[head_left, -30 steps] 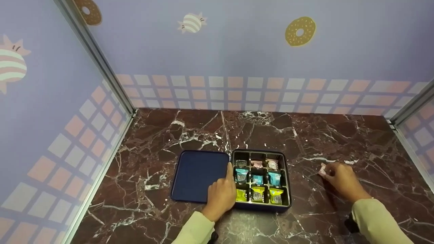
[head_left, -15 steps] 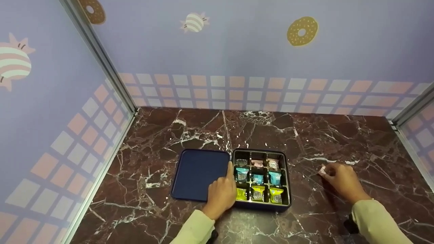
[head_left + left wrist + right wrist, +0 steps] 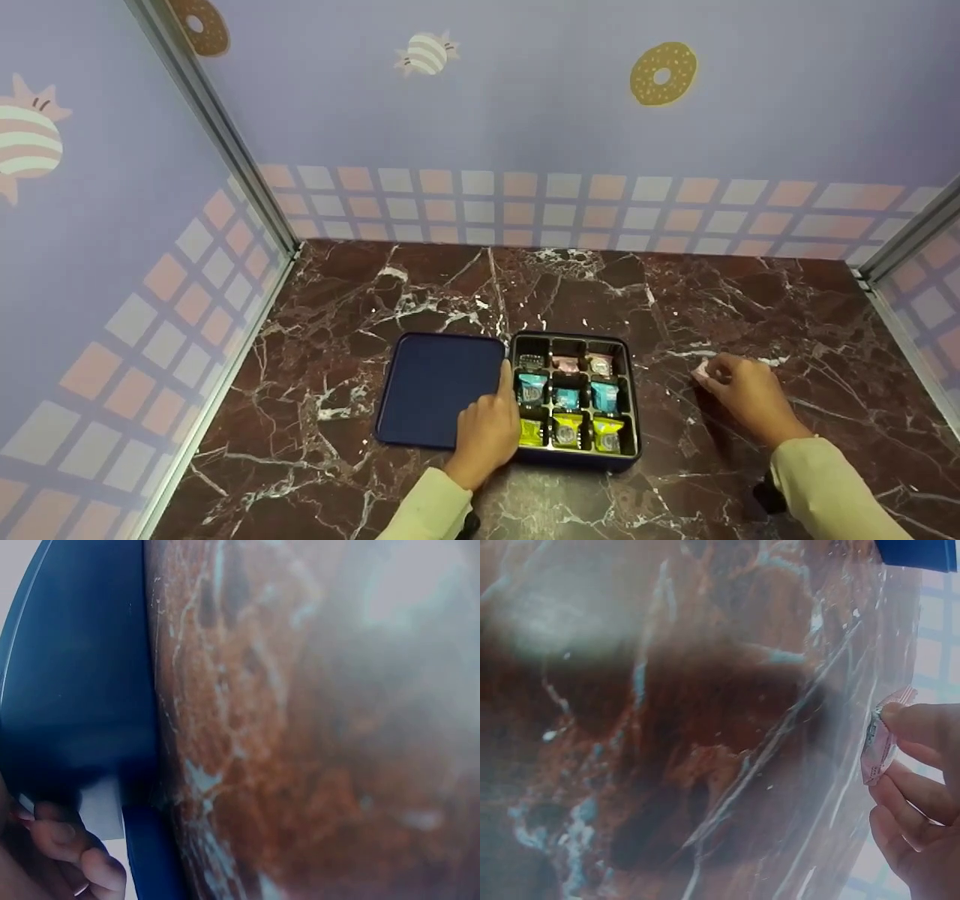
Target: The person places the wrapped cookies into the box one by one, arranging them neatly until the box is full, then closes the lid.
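Note:
A dark blue tin (image 3: 636,420) with a divided gold-black tray stands in the middle of the table in the head view. Yellow candies (image 3: 568,431) fill its near row, blue candies (image 3: 532,390) the middle row, and pink candies (image 3: 601,365) two far compartments; the far-left compartment shows only its ribbed floor. My left hand (image 3: 487,431) lies between tin and lid, its index finger straight along the tin's left edge, its other fingers bent. To the right of the tin, my right hand (image 3: 750,394) pinches a pink wrapped candy (image 3: 880,739) between thumb and fingers, near the tabletop.
The dark blue lid (image 3: 431,390) lies flat, directly left of the tin. A dark red marbled table (image 3: 337,300) extends around both. Printed panels (image 3: 525,112) with metal corner strips (image 3: 225,135) enclose the back and sides.
My right hand has shifted slightly left toward the tin, with the pink candy pinched throughout. The left hand, tin and lid stay in place; the head view wobbles slightly.

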A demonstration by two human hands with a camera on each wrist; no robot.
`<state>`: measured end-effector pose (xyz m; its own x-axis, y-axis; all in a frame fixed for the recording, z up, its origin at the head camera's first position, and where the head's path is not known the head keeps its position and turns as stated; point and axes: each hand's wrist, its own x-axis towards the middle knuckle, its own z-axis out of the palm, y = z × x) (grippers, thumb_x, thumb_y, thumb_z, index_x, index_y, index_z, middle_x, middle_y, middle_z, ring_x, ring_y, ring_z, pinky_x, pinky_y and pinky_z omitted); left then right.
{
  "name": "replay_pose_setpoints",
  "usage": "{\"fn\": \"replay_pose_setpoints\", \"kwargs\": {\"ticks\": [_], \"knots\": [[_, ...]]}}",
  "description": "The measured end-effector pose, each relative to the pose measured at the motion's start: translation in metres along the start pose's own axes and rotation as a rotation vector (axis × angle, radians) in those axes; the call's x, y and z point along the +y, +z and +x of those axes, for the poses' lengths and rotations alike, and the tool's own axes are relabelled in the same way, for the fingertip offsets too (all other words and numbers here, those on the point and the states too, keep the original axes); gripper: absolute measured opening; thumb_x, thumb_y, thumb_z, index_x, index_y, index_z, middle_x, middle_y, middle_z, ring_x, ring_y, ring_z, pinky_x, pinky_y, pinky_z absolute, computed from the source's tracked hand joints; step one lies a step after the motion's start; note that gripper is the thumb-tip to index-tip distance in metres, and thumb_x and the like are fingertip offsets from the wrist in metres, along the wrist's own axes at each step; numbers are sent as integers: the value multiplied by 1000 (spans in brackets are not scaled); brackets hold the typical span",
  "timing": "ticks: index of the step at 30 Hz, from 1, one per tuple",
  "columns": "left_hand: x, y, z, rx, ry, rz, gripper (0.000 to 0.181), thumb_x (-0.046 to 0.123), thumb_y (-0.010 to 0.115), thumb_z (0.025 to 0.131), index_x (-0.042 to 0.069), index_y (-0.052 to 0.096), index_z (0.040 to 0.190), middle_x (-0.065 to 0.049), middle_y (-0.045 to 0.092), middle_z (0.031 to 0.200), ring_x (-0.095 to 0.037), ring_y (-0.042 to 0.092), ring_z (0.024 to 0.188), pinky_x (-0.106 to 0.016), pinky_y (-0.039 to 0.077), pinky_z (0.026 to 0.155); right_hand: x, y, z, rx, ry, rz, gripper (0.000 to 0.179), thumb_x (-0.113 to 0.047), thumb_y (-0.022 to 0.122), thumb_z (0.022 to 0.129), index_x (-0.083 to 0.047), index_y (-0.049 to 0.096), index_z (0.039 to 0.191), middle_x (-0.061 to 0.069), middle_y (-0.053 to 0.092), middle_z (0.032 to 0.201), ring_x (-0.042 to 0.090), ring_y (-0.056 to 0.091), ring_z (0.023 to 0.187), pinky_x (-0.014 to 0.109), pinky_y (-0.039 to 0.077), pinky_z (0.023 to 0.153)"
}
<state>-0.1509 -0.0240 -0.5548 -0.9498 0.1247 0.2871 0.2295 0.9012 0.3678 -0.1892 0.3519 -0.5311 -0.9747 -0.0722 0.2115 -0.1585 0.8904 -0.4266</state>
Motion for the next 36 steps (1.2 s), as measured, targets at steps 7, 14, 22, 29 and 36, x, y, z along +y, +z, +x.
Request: {"fn": "replay_pose_setpoints", "kwargs": {"ticks": [7,14,22,29,36], "knots": [[0,-1,0,6,-4,-9,50,19,44,99,7,40,147,-4,55,53,-15,38,39,-31,24,38,-15,2,8,42,-72,-5,11,-15,77,81,-10,67,79,3,64,66,15,45,55,32,37,56],[0,0,0,10,4,-14,50,19,43,99,7,40,147,-7,58,56,-18,43,40,-31,25,38,-30,1,15,50,-95,-2,11,-15,77,82,-9,68,81,10,69,75,24,57,64,42,45,61],[1,0,0,-16,-9,-27,51,19,43,99,7,37,148,-3,52,53,-14,38,40,-30,26,38,-47,2,22,60,-132,15,11,-12,77,81,-8,67,81,10,68,78,29,60,73,46,46,66],[1,1,1,-8,-10,-15,52,18,44,98,7,38,148,-2,49,50,-13,34,39,-30,24,37,-56,5,27,77,-165,46,13,-11,78,79,-6,66,82,12,70,85,32,62,83,49,50,74],[0,-1,0,-27,-18,-33,52,19,44,98,6,36,149,1,46,50,-11,34,40,-28,26,38,-64,10,29,67,-169,62,14,-17,77,81,-7,67,82,11,70,87,32,62,85,48,49,76]]}}
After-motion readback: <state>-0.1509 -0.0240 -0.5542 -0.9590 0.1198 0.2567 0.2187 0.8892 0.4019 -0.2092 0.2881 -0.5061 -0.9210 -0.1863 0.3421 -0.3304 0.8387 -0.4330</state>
